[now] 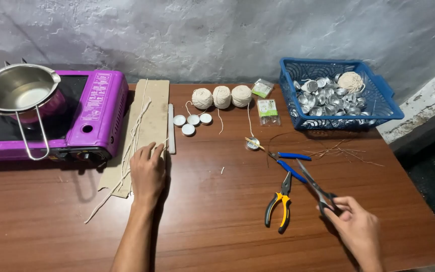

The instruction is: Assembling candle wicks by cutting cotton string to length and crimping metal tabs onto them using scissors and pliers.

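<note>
From the head camera we see our left hand [147, 173] flat, fingers together, pressing waxy wick strings [136, 132] onto brown cardboard [153, 108]. Our right hand [357, 227] curls round dark scissors [316, 188] beside yellow-handled pliers [279, 202]. A blue lattice basket [384, 105] holds shiny metal cups [324, 96]; a steel pot [17, 88] sits on the purple stove [96, 118].

Rough grey plaster wall [217, 30] behind brown wooden table [217, 221].

A brown wooden table [217, 211] carries a purple stove [76, 118], cardboard strip [149, 121], three string balls [221, 96], four small white cups [192, 122], pliers [279, 204] (yellow-handled) and a blue basket [386, 108].
</note>
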